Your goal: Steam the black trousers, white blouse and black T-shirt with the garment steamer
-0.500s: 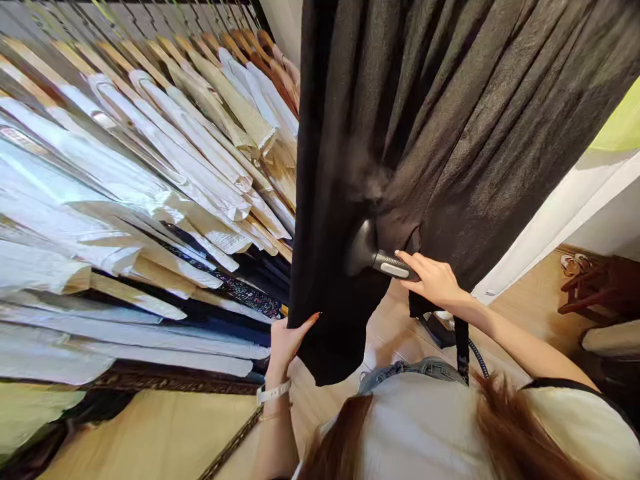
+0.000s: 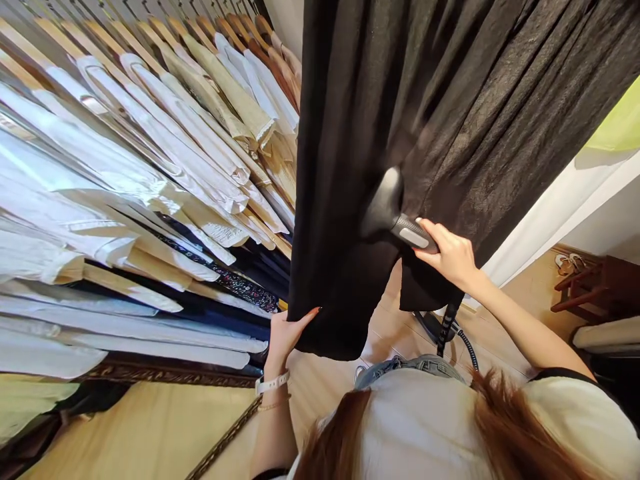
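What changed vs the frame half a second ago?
The right hand moved the steamer up and a little to the right across the black trousers; the nearer leg's hem sits slightly higher in view. Nothing was taken hold of or let go. Unchanged: left hand on the trouser leg's edge, right hand on the steamer's handle, clothes hanging at left.
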{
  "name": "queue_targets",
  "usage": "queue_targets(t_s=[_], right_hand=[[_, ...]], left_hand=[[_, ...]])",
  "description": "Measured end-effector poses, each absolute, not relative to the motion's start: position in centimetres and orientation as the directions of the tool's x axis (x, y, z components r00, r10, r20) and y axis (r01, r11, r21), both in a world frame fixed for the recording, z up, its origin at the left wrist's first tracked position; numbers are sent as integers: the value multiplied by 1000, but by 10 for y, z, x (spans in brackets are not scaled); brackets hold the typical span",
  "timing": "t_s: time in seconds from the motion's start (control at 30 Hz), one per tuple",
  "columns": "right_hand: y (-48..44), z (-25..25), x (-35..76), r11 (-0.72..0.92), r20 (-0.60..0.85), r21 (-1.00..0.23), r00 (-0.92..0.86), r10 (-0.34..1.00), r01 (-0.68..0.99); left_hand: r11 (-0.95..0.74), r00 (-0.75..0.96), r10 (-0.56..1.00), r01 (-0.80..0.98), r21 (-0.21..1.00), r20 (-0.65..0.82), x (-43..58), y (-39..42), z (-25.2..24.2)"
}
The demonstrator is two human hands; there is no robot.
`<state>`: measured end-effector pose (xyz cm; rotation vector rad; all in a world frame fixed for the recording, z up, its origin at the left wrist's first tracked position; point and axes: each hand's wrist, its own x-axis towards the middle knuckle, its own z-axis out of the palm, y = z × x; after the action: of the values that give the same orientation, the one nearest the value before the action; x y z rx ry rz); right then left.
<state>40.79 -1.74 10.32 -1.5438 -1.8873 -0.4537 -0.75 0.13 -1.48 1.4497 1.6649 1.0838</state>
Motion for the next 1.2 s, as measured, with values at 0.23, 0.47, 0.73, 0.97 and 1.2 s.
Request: queue_targets(t_s=[0.23,0.47,0.73,0.97,1.2], right_hand=[[-8,124,420,164,762,-182,33,647,970],[-15,86,407,245,632,-144,-102,768,959],[-15,10,377,344,357,-74,-297,886,936],[-9,28,387,301,490,-81,-225,842,950],[0,102,439,160,691,-122,-31,722,980]], left_hand=[[-6,-143,987,449,893,79,-8,4,-22],[-10,-130,989,433,901,73,-10,6,-33],[-8,-120,991,376,927,57,1,10,-25],[-32,-158,983,381,924,99,-7,17,-33],[-39,-205,968,445,895,144,-9,22,-29]])
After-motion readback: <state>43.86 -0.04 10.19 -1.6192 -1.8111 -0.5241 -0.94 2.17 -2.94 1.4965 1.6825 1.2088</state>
